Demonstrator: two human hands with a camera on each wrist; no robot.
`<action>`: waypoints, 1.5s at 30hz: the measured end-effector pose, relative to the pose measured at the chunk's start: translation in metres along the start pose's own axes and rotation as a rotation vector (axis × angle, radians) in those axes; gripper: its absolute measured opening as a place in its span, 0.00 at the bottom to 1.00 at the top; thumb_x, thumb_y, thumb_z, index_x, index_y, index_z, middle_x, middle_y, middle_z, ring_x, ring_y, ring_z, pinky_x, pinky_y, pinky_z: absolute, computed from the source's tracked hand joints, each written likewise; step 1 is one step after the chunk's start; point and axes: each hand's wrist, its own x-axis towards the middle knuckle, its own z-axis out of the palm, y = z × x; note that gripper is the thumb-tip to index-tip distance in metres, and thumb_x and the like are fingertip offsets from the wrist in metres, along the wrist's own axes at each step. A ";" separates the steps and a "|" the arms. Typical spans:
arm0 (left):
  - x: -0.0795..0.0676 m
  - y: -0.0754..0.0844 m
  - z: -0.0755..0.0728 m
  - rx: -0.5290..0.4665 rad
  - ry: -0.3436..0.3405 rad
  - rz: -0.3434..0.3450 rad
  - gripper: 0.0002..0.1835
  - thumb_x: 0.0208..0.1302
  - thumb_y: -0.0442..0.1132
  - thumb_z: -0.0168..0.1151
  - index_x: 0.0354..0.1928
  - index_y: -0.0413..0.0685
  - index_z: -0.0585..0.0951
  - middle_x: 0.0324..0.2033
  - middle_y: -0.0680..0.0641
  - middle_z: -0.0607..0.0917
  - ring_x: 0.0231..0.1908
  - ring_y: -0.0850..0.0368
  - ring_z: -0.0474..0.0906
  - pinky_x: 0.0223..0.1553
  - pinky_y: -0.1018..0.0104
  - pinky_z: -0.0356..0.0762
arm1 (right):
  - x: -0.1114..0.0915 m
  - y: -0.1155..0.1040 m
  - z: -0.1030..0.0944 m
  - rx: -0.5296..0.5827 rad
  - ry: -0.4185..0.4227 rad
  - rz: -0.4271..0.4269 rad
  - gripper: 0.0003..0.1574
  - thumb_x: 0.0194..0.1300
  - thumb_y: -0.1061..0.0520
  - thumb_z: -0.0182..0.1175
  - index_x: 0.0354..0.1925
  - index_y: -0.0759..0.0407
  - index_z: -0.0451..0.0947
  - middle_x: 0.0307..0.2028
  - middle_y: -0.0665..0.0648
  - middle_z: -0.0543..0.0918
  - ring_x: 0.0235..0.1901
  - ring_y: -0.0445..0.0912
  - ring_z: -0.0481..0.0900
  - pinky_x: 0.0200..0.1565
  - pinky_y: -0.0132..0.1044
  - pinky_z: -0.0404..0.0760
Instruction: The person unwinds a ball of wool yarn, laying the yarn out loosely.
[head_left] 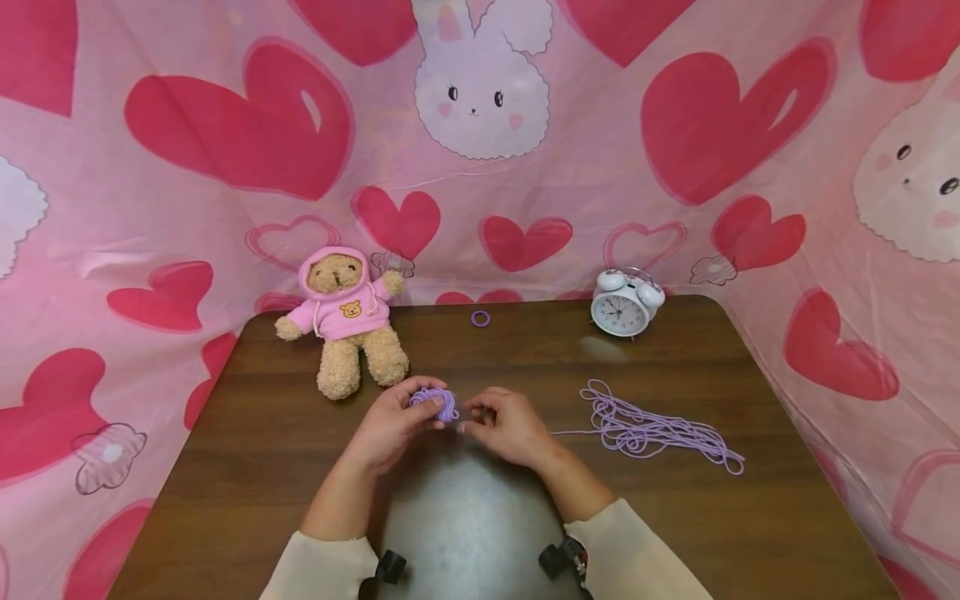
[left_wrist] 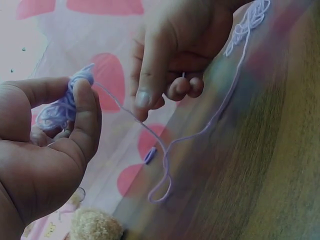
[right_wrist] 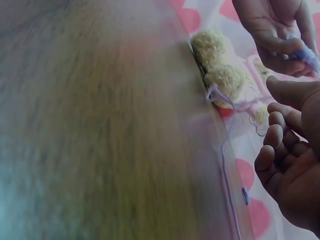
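Note:
A small wound bundle of purple yarn (head_left: pixel 444 403) is pinched between the thumb and fingers of my left hand (head_left: pixel 388 427). My right hand (head_left: pixel 512 429) is just to the right of it, thumb and index tips apart, the other fingers loosely curled. From the bundle a single yarn strand (left_wrist: pixel 118 102) runs past the right index fingertip, seeming to touch it in the left wrist view, and drops into a hanging loop (left_wrist: pixel 160 192). The strand then leads to a loose heap of the same yarn (head_left: pixel 645 429) on the table, right of my right hand.
A teddy bear (head_left: pixel 348 312) in a pink hoodie sits at the table's back left. A small purple ring (head_left: pixel 480 318) lies near the back edge, and a white alarm clock (head_left: pixel 621 307) stands at back right. Heart-patterned pink cloth (head_left: pixel 465 196) surrounds the brown table (head_left: pixel 247 483).

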 end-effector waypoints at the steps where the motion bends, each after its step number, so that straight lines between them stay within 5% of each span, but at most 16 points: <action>1: 0.000 0.000 0.000 0.001 -0.004 0.002 0.19 0.74 0.28 0.58 0.61 0.26 0.70 0.47 0.43 0.80 0.42 0.55 0.80 0.43 0.67 0.84 | 0.001 -0.001 0.001 -0.003 0.006 -0.003 0.16 0.59 0.55 0.78 0.43 0.59 0.88 0.32 0.47 0.81 0.27 0.39 0.76 0.29 0.31 0.76; 9: -0.002 0.001 0.001 -0.009 -0.003 0.013 0.15 0.74 0.28 0.58 0.59 0.33 0.73 0.48 0.42 0.80 0.43 0.55 0.80 0.43 0.67 0.84 | 0.005 -0.001 0.008 -0.035 0.056 -0.049 0.07 0.61 0.57 0.75 0.39 0.55 0.89 0.32 0.46 0.83 0.28 0.36 0.76 0.31 0.30 0.77; 14: -0.004 0.000 -0.004 -0.008 0.014 0.024 0.19 0.74 0.28 0.58 0.62 0.26 0.70 0.48 0.43 0.79 0.42 0.56 0.81 0.43 0.67 0.84 | 0.005 -0.001 0.008 -0.029 0.068 -0.049 0.03 0.63 0.57 0.73 0.36 0.55 0.89 0.31 0.44 0.84 0.28 0.36 0.76 0.32 0.30 0.77; 45: -0.020 -0.018 -0.039 0.013 0.130 -0.020 0.16 0.74 0.30 0.60 0.58 0.26 0.74 0.46 0.42 0.79 0.44 0.53 0.81 0.48 0.63 0.84 | -0.014 0.006 -0.035 -0.016 0.120 0.035 0.03 0.64 0.55 0.71 0.34 0.53 0.89 0.29 0.42 0.81 0.28 0.36 0.75 0.31 0.31 0.76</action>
